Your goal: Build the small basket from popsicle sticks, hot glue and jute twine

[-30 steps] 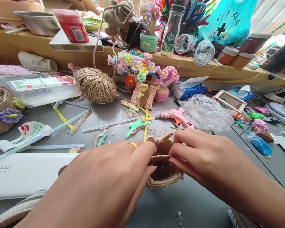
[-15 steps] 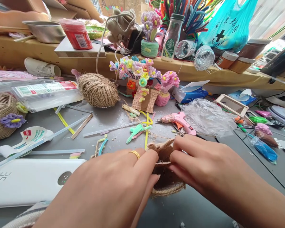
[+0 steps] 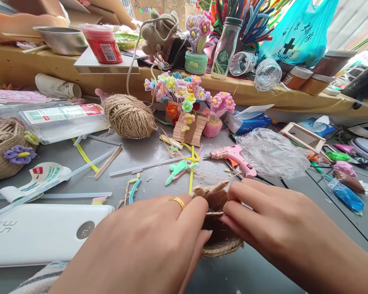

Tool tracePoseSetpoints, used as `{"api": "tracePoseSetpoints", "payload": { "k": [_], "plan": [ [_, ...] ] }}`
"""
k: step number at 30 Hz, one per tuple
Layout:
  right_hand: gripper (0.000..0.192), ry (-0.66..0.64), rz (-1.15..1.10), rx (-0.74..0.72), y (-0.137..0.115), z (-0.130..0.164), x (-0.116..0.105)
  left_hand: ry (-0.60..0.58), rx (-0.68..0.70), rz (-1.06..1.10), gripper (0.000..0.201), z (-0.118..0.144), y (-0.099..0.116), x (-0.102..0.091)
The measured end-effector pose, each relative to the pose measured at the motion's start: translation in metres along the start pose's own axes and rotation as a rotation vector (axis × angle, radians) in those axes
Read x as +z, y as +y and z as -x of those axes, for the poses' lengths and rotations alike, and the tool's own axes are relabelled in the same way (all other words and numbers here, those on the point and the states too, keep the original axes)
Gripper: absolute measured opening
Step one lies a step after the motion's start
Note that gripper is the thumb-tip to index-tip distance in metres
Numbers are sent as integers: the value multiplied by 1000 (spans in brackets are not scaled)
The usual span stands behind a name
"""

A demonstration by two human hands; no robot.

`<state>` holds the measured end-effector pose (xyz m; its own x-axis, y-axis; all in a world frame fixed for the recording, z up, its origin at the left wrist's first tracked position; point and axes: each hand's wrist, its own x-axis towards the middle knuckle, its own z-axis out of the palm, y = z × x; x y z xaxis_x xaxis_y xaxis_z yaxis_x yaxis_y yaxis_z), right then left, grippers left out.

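pinching from both sides, the left hand (image 3: 147, 241) and the right hand (image 3: 263, 220) are clamped on one small twine basket (image 3: 216, 222) at the near edge of the worktop (image 3: 263, 273), fingertips meeting at its rim; what lies inside the basket cannot be told. one gold ring (image 3: 178, 201) sits on the left hand. behind the basket lie one pink glue gun (image 3: 233, 157) and one ball of twine (image 3: 129, 115). two little pots, one card (image 3: 188, 130) and one pink (image 3: 210, 128), stand mid-worktop, each holding pipe-cleaner flowers. one white power bank (image 3: 39, 234) lies at the near left edge.
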<state>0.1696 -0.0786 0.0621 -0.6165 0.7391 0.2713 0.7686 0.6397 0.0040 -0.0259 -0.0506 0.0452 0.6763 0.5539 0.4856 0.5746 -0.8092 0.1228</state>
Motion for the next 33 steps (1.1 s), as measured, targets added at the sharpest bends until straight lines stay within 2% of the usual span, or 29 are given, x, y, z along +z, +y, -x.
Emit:
{"api": "tracePoseSetpoints", "payload": {
  "k": [10,12,14,16,19,33],
  "plan": [
    [15,-26,-2,-18,2,2,1,-20,16,-31,21,-2,2,-3],
    [15,-22,7,-17,2,2,1,-93,-4,-38,17,-3,5,-7],
    [15,-23,5,-19,2,2,1,-248,-58,-75,12,-6,8,-13],
    [15,-26,-4,-22,3,2,1,-335,-83,-99,10,-8,12,-19],
    [15,-39,-11,-25,4,2,0,-396,-88,-134,9,-11,14,-23],
    [13,-61,6,-16,7,2,-2,-388,-82,-149,12,-8,13,-21]
  ]
}}
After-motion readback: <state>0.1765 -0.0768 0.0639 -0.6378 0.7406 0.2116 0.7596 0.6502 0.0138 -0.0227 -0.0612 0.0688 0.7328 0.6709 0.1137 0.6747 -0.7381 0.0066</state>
